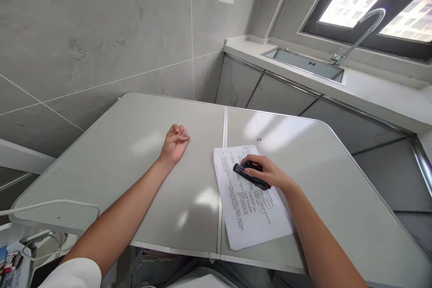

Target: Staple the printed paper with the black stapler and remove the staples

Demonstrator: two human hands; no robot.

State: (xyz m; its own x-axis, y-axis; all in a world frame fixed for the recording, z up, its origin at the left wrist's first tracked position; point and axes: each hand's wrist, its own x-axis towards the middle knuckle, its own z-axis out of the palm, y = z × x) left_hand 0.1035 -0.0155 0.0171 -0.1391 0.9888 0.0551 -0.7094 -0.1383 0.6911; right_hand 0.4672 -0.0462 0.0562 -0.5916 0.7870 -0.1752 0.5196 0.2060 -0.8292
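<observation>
My right hand point(266, 171) is wrapped around a black stapler point(251, 177), which lies slantwise on top of printed paper sheets point(249, 209). Its fingers are partly hidden behind the stapler's upper arm. The paper straddles the seam of the folding table, right of centre, with its lower corner towards me. My left hand point(174, 144) rests palm up on the table's left half, apart from the paper. Its fingers are curled in loosely, and I see nothing in them. Just beyond the paper's far edge are small metallic bits point(259, 139), perhaps staples.
The pale folding table point(101, 166) has a metal seam down its middle. A white cable point(50, 203) crosses its left corner. Beyond stand a counter point(371, 94) with a sink point(303, 65) and tap point(364, 31), and a tiled wall point(101, 22).
</observation>
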